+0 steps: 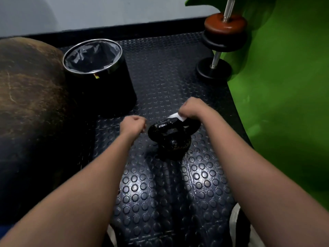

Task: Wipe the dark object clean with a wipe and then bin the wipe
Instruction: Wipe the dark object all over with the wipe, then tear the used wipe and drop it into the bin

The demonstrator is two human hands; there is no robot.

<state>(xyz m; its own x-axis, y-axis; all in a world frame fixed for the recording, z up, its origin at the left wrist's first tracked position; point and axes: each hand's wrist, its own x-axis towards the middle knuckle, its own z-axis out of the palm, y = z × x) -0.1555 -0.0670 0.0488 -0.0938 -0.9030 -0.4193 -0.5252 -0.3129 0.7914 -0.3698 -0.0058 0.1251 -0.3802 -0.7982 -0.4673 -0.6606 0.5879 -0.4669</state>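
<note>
Kettlebell (pixel 171 135) sits on the studded rubber floor mat (pixel 178 184) between my arms, cast iron, heavy and glossy, best steadied by its handle. My right hand (pixel 193 108) pinches the thin white wipe (pixel 177 116) against that handle while my left hand (pixel 132 124) hovers curled, empty, beside it. Lined bin (pixel 92 56) waits near, by green wall (pixel 284 86)

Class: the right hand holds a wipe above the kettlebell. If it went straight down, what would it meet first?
Most likely the kettlebell handle: the right hand and wipe sit right over it, though depth is hard to judge.
</note>
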